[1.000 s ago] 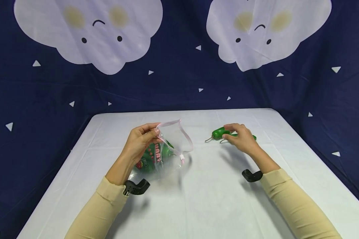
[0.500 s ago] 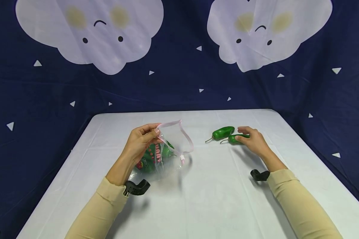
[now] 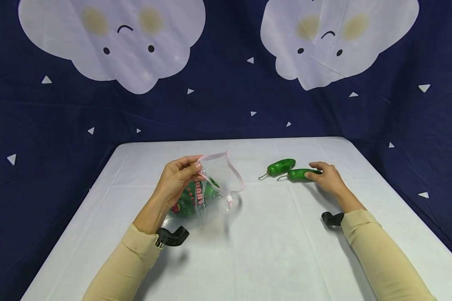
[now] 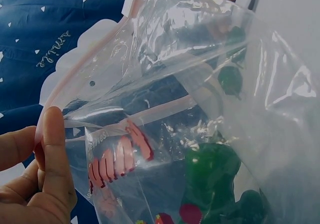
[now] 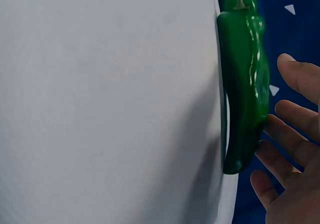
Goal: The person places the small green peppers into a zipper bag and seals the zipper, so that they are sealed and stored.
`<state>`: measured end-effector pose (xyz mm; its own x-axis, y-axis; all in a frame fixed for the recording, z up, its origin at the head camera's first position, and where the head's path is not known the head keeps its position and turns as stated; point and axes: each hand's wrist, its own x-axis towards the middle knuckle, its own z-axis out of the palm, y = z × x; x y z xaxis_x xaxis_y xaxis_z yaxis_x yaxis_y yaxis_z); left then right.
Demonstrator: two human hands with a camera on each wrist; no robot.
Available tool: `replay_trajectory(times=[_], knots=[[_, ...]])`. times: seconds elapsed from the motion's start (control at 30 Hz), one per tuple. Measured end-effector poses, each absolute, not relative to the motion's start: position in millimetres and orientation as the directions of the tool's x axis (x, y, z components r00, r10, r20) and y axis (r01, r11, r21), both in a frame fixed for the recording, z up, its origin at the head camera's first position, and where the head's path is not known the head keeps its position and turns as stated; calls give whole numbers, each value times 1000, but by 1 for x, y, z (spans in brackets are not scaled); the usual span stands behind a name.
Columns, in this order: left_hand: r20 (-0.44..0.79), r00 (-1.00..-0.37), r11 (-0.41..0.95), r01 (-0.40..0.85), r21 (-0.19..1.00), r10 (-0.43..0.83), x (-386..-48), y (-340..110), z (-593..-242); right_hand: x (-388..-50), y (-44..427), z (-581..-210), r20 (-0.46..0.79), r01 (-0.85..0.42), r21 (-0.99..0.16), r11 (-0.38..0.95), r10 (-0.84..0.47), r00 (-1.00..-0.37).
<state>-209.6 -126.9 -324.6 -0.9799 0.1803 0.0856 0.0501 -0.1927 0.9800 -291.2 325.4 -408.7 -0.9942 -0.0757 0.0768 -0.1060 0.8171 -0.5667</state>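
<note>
Over at two o'clock on the white tabletop (image 3: 263, 255), the nearer long green pepper (image 3: 297, 175) lies nine-to-three, stem toward nine; right hand (image 3: 328, 177) beside it, fingers spread. Left hand (image 3: 174, 177) pinches a clear, pink-rimmed plastic bag (image 4: 280, 99).

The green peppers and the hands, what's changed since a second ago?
The right-hand grip moved right, away from the far pepper to the right end of the near pepper, so more of both shows. Nothing was clearly picked up or let go. Both peppers stayed on the table, and the left-hand grip still pinches the pink rim of the clear bag.
</note>
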Motion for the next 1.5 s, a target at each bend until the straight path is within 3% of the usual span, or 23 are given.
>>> replay_trajectory(times=[0.5, 1.5], knots=[[80, -980, -191, 44, 981, 183, -208, -127, -324, -291, 340, -415, -42, -37, -525, 850, -69, -997], [91, -977, -197, 53, 979, 193, -209, -127, -323, -270, 337, -413, 119, -101, -577, 811, -39, -992]])
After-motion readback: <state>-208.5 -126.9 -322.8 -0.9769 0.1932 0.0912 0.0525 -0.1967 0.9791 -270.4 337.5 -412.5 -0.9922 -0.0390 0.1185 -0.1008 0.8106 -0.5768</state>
